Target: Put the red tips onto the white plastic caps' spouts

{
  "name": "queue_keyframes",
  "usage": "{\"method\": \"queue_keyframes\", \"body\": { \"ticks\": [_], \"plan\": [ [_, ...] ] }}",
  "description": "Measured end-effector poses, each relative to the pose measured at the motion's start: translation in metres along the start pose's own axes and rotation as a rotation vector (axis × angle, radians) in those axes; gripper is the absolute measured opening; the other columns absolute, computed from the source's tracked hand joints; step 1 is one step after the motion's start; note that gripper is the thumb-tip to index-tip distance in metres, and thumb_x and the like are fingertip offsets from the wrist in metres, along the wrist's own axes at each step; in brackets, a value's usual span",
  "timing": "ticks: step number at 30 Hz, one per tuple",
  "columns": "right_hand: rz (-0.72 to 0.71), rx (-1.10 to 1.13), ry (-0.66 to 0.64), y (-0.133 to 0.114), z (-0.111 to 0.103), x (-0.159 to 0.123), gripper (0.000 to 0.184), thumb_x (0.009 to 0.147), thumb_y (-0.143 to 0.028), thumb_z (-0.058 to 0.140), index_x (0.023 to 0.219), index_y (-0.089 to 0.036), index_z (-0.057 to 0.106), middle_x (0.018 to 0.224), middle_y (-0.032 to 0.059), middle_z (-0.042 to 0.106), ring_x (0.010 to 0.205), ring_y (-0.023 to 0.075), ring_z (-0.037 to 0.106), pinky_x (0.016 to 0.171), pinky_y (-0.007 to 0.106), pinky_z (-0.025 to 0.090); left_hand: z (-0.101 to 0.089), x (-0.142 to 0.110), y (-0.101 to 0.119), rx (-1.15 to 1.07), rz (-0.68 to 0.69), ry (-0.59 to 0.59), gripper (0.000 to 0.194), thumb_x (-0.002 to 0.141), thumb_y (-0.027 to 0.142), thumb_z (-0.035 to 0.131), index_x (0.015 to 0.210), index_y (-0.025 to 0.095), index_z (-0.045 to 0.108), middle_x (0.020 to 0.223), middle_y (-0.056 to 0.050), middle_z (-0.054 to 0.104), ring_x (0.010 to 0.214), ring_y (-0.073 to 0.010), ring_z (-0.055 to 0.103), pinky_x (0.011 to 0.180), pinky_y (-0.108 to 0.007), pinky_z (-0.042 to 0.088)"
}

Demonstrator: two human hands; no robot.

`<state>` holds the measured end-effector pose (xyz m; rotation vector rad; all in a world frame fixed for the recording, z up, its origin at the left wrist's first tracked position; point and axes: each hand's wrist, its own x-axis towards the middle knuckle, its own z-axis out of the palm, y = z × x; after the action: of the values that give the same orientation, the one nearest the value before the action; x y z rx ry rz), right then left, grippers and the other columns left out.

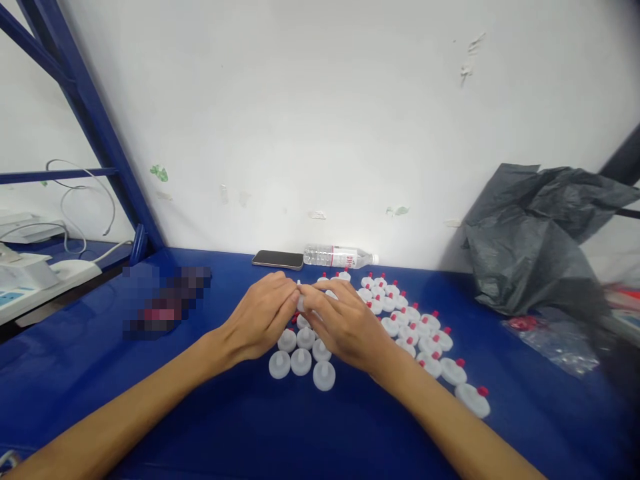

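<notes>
The hands (266, 312) mostly hide the white cap (300, 304) between them.

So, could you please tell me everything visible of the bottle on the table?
The bottle is clear, looks like ribbed plastic, and has a white cap and a white label with red. It lies on its side on the blue table near the wall, cap toward the right. Nothing grips it; whether its base touches the phone is unclear.
</notes>
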<state>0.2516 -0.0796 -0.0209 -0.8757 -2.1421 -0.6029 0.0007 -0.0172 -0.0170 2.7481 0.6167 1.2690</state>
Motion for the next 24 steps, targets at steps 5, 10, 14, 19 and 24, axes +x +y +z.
{"method": "queue_keyframes", "body": {
  "ticks": [5,10,14,19,24],
  "plan": [
    [0.197,-0.061,0.024,0.041,0.000,-0.010,0.030,0.124,-0.016,0.066,0.134,-0.031,0.091,0.137,0.0103,0.100,0.129,0.0346,0.093,0.114,0.056,0.081,-0.016,-0.001,-0.008,-0.075,-0.257,0.166,0.052,0.135,0.033,0.042,0.084,0.031,0.035,0.074,0.005,0.046,0.069,-0.0227,0.044,0.069,-0.043,0.036],
    [0.274,-0.058,0.017,0.045,-0.011,-0.011,0.036,0.129,-0.025,0.061,0.150,-0.029,0.090,0.150,0.0126,0.098,0.135,0.0346,0.094,0.119,0.058,0.080,-0.010,0.000,-0.018,0.191,-0.053,-0.072,0.033,0.123,0.022,0.057,0.090,0.029,0.055,0.087,-0.001,0.066,0.088,-0.0284,0.058,0.085,-0.045,0.047],
    [0.240,0.005,-0.119,0.031,-0.012,-0.002,0.045,0.127,-0.021,0.062,0.161,-0.031,0.089,0.161,0.0137,0.094,0.153,0.0378,0.089,0.133,0.063,0.074,-0.005,-0.003,-0.017,0.294,-0.044,-0.233,0.025,0.120,0.015,0.060,0.100,0.025,0.073,0.104,-0.008,0.079,0.098,-0.0308,0.066,0.092,-0.047,0.053],
    [0.231,0.049,-0.294,0.035,-0.005,0.010,0.048,0.123,-0.016,0.063,0.159,-0.033,0.090,0.153,0.0119,0.098,0.145,0.0365,0.091,0.128,0.061,0.075,-0.006,-0.005,-0.013,0.304,-0.048,-0.289,0.017,0.117,0.014,0.070,0.115,0.023,0.085,0.111,-0.010,0.084,0.100,-0.0330,0.069,0.091,-0.049,0.052],
    [0.278,0.051,-0.387,0.048,0.011,0.022,0.045,0.120,-0.009,0.064,0.149,-0.026,0.093,0.143,0.0116,0.100,0.135,0.0321,0.092,0.122,0.053,0.074,-0.012,0.001,-0.007,0.284,-0.055,-0.267,0.021,0.125,0.018,0.063,0.115,0.024,0.081,0.100,-0.006,0.080,0.093,-0.0307,0.066,0.089,-0.047,0.052]
  ]
}}
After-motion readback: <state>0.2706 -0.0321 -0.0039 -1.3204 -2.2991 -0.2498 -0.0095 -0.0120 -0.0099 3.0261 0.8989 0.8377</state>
